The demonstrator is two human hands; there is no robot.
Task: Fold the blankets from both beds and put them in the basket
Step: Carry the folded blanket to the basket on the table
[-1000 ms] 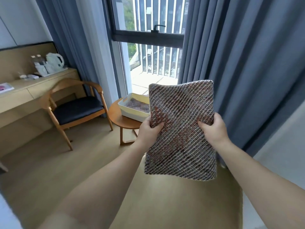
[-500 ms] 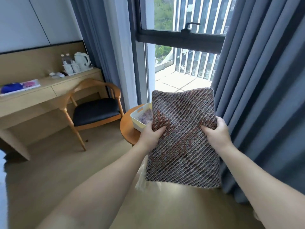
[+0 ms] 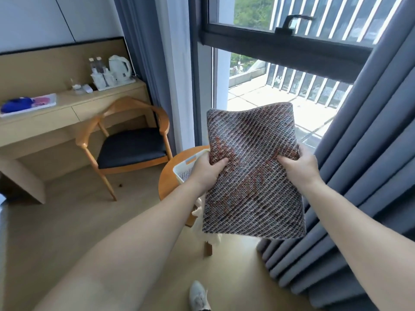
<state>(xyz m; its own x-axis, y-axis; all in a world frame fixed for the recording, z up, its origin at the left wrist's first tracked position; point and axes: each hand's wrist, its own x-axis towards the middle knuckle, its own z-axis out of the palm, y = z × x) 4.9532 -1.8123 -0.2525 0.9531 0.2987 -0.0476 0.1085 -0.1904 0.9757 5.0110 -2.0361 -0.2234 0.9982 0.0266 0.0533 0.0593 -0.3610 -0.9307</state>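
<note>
Since half a second ago the person has stepped closer to the window, so the folded blanket (image 3: 251, 180) now hangs over the near side of the white basket (image 3: 184, 167) and hides most of it, and a pale shoe (image 3: 197, 296) has come into view at the bottom edge; both hands keep the same hold; the left thumb (image 3: 221, 163) lies pressed on the front of the cloth with the other fingers curled out of sight behind, and the right thumb (image 3: 283, 159) does the same on the opposite edge; so the left hand (image 3: 203, 172) grips the blanket's left side and the right hand (image 3: 302, 168) its right side, at about mid-height, the bare forearms reaching in from below; the blanket is a flat, upright rectangle of brown, rust and grey weave, held in the air, with a white fringe (image 3: 198, 213) trailing from its lower left; the basket stands on a round wooden table (image 3: 167, 182), and a patterned cloth shows inside it; left of the table is a wooden chair (image 3: 132, 144) with a dark seat, drawn up to a long desk (image 3: 67, 113) bearing a white kettle (image 3: 119, 68); grey curtains (image 3: 370, 153) hang at the right beside the window.
</note>
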